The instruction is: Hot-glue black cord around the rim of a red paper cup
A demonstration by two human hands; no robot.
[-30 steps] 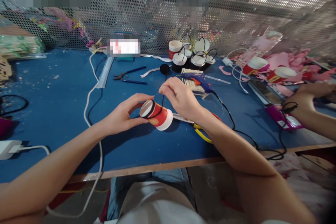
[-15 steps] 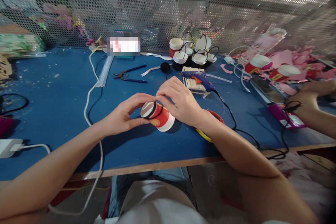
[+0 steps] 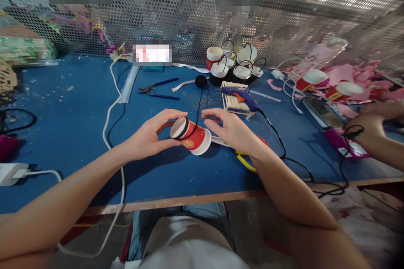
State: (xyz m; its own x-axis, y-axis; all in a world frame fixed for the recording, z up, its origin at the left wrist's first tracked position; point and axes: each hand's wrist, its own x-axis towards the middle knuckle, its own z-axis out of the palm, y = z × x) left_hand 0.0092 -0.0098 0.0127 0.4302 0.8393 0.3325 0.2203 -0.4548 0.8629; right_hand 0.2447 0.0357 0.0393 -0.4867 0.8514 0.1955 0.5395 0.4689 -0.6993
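Observation:
My left hand (image 3: 158, 134) is closed around the base end of a red and white paper cup (image 3: 198, 134), which lies tilted on its side above the table. Black cord is wound round the cup near its base. From there a strand of black cord (image 3: 200, 103) runs up to a small black ball of cord (image 3: 201, 81). Just right of the cup is my right hand (image 3: 232, 130), its thumb and fingers apart with nothing visible between them. Under that wrist lie scissors (image 3: 248, 163) with yellow and red handles, partly hidden.
Blue-handled pliers (image 3: 160, 88) lie behind my left hand. A blue glue gun (image 3: 240, 94) rests on pale sticks, its cable trailing right. Several cups with black cord (image 3: 241, 71) stand at the back. A white cable (image 3: 105, 130) crosses the left side. Another person's hand (image 3: 375, 122) is far right.
My right hand has moved off the cup to the right and its fingers have parted. The cord strand and scissor blades now show. My left hand still holds the cup.

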